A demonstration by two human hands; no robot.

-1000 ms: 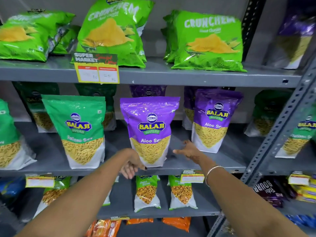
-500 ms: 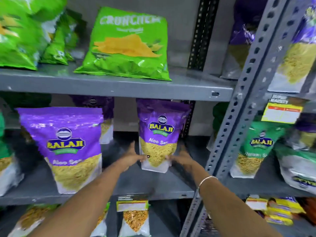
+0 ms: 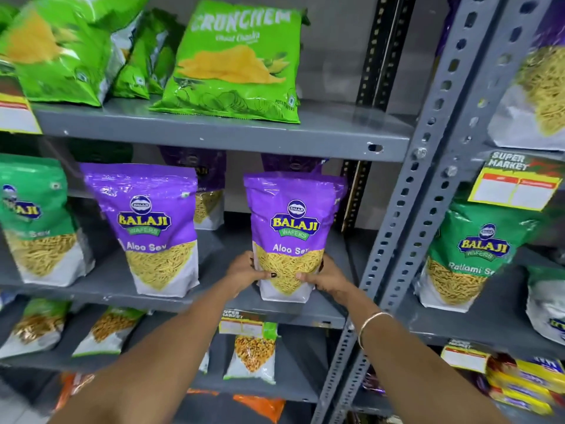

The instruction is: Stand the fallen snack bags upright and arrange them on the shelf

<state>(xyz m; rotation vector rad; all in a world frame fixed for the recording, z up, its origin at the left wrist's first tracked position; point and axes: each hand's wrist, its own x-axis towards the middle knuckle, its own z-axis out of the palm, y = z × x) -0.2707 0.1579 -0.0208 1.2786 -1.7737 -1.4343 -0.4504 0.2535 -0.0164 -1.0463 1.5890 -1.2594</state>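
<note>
A purple Balaji Aloo Sev bag [image 3: 292,228] stands upright at the front right of the middle grey shelf [image 3: 214,304]. My left hand [image 3: 246,272] grips its lower left side and my right hand [image 3: 325,278] its lower right side. A second purple Aloo Sev bag [image 3: 153,228] stands upright to the left, apart from my hands. More purple bags [image 3: 204,191] stand behind these two. A green Balaji bag [image 3: 33,221] stands at the far left of the same shelf.
Green Crunchem bags [image 3: 235,62] lean on the top shelf. A perforated grey upright post [image 3: 428,191] rises just right of my right hand. Beyond it a green Ratlami Sev bag [image 3: 470,255] stands on the neighbouring shelf. Smaller bags [image 3: 253,353] fill the lower shelf.
My view swung right. Both hands left the first purple bag, reached to the right-hand purple bag and closed on its lower sides, bringing it forward toward the shelf's front edge.
</note>
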